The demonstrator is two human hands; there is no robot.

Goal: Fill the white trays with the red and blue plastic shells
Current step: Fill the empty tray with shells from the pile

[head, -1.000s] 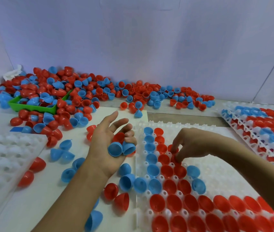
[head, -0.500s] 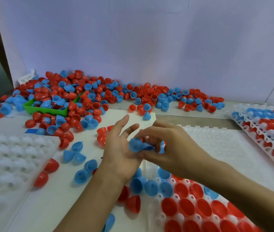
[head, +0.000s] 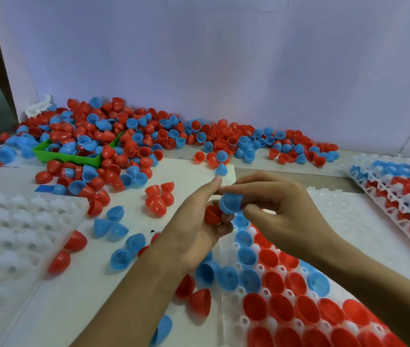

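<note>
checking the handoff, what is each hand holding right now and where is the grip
Right hand pinches a blue shell by its rounded outside, between thumb and fingers. Left hand cradles a red shell in its curled fingers.

Both bare forearms reach in from the lower edge and meet at mid-frame, the left arm rising from the bottom centre and the right arm slanting in from the lower right. The left hand (head: 193, 226) lies palm up with its forefinger stretched forward and its other fingers curled around a red plastic half-shell (head: 212, 214) cupped in the palm. The right hand (head: 279, 209) hangs just above it, knuckles up, pinching a blue plastic half-shell (head: 230, 203) between thumb and fingertips, touching the left hand's fingers.
</note>
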